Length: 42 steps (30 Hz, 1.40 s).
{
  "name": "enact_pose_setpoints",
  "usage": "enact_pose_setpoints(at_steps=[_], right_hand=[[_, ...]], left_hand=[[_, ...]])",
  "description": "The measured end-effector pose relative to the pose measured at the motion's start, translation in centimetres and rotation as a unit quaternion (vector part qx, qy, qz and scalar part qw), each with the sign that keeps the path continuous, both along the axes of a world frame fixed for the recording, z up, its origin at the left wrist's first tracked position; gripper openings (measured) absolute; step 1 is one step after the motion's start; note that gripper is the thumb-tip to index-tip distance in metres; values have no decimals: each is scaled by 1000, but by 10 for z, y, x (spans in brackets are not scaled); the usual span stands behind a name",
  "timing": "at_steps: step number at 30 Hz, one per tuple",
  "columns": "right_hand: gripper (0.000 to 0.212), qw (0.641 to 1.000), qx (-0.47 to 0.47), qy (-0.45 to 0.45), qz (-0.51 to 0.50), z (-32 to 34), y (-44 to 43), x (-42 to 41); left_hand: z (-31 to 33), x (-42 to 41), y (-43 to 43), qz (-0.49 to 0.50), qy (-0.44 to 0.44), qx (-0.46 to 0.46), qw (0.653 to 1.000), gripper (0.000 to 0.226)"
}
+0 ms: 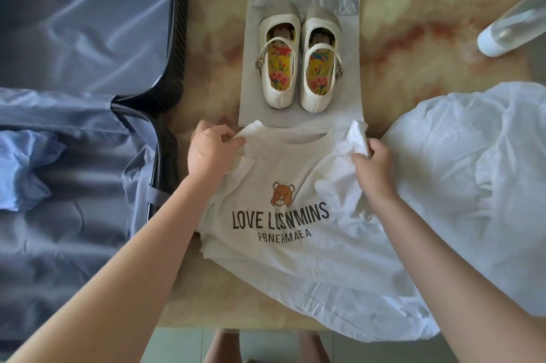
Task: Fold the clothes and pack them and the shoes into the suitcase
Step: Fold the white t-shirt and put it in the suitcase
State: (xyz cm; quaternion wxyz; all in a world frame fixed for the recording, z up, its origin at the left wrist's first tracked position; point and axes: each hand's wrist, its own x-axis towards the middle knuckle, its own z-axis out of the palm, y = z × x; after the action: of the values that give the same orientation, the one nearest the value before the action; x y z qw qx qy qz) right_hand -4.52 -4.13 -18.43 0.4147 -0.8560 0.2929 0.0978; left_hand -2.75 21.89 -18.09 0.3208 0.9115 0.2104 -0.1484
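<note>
A white T-shirt (280, 232) with a bear picture and black letters lies face up on the table (413, 37), near its front edge. The left hand (211, 149) pinches the shoulder on the suitcase side. The right hand (373, 164) grips bunched cloth at the other shoulder. Just behind the collar, a pair of cream shoes (298, 64) stands side by side on a pale sheet (251, 96). The suitcase (74, 37) lies open at the left, with a blue cloth (23, 167) inside. Another white garment (472, 170) lies crumpled at the right, touching the T-shirt.

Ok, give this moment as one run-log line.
t-shirt: print up, unfolded | left hand: grips t-shirt shoulder | right hand: grips other shoulder | shoes: outside open suitcase
</note>
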Motion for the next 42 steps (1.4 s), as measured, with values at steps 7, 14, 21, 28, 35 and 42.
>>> enact_pose_setpoints(at_steps=[7, 14, 21, 28, 35, 42], right_hand=[[22, 986, 35, -160, -23, 55, -7, -25], [31, 960, 35, -273, -45, 88, -11, 14], [61, 995, -76, -71, -4, 34, -19, 53], [54, 967, -147, -97, 183, 8, 4, 10], [52, 910, -89, -18, 405, -16, 39, -87], [95, 848, -149, 95, 500, -46, 40, -123]], left_hand=[[56, -11, 2, 37, -34, -103, 993, 13], [88, 27, 12, 58, -186, -101, 976, 10], [45, 56, 7, -13, -149, 60, 987, 67], [10, -9, -7, -52, -78, 66, 993, 55], [-17, -85, -17, 180, 99, -82, 975, 77], [-28, -108, -5, 217, 160, -92, 959, 44]])
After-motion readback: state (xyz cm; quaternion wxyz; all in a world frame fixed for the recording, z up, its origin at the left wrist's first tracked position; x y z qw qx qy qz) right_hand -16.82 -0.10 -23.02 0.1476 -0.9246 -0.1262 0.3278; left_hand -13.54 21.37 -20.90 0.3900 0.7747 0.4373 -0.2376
